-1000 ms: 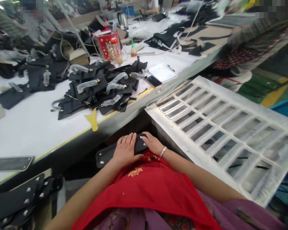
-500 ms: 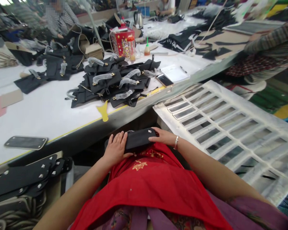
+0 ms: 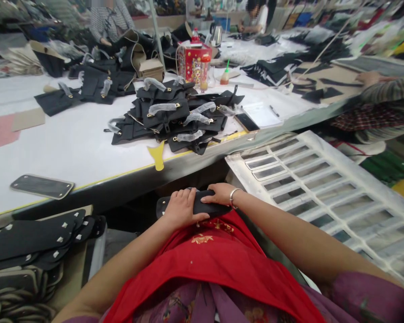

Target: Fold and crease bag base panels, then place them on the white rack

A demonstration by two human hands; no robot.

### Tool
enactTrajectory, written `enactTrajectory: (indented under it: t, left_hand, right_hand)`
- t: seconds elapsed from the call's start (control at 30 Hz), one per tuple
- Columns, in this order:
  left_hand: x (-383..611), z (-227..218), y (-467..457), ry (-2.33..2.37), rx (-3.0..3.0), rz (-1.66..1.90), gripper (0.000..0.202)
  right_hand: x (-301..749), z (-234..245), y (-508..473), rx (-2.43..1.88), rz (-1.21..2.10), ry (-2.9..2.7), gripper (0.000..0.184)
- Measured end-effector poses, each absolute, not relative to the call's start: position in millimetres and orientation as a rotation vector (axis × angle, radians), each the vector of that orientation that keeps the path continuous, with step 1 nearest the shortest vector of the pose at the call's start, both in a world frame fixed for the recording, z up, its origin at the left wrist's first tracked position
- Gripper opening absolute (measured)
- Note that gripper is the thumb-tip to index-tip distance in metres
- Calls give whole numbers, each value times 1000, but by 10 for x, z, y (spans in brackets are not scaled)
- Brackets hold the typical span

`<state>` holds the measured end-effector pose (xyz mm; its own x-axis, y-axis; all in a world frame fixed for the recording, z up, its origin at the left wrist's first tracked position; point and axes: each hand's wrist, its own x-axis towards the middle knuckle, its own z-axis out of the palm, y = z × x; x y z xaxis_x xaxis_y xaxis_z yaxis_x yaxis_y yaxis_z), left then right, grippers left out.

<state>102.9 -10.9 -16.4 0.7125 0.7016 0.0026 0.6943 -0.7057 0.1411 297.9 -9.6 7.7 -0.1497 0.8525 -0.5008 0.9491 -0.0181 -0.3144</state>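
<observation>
While left fingers (image 3: 182,197) and right fingers (image 3: 218,187) clasp the black panel (image 3: 207,207), the red box (image 3: 185,65) bears illegible print.

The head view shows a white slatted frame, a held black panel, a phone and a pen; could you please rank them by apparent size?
1. White slatted frame
2. Black panel, partly covered
3. Phone
4. Pen

long white-topped worktable (image 3: 84,146) | pale slotted rack (image 3: 328,208) alongside | upright pole (image 3: 157,33) | green floor (image 3: 385,172)
</observation>
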Motion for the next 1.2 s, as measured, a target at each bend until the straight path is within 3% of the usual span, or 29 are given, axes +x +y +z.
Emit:
enactTrajectory:
  t: [0.2, 0.4, 0.47, 0.57, 0.67, 0.87, 1.2]
  left_hand:
    - [978, -84, 110, 978, 2673, -64, 51]
    - [1058, -193, 124, 1201, 2688, 9, 43]
    - [1037, -209, 94, 1229, 2686, 39, 43]
    - [996, -205, 85, 1250, 2674, 94, 44]
    - [986, -188, 127, 1246, 2673, 184, 42]
    - [717, -222, 161, 1255, 2660, 91, 43]
    - [89, -342, 20, 1174, 1565, 242, 60]
  right_hand:
    - [2771, -13, -160, 1963, -478, 2232, 69]
    - [2743, -101, -167, 1976, -442, 2248, 63]
    - [2792, -93, -98, 2030, -577, 2197, 67]
    - [2981, -41, 26, 2077, -1121, 2082, 73]
    - [3274, -4, 17, 1922, -1510, 2100, 48]
    - [3594, -235, -491, 2112, -1641, 2212, 47]
    - [3602, -363, -750, 2249, -2003, 2132, 53]
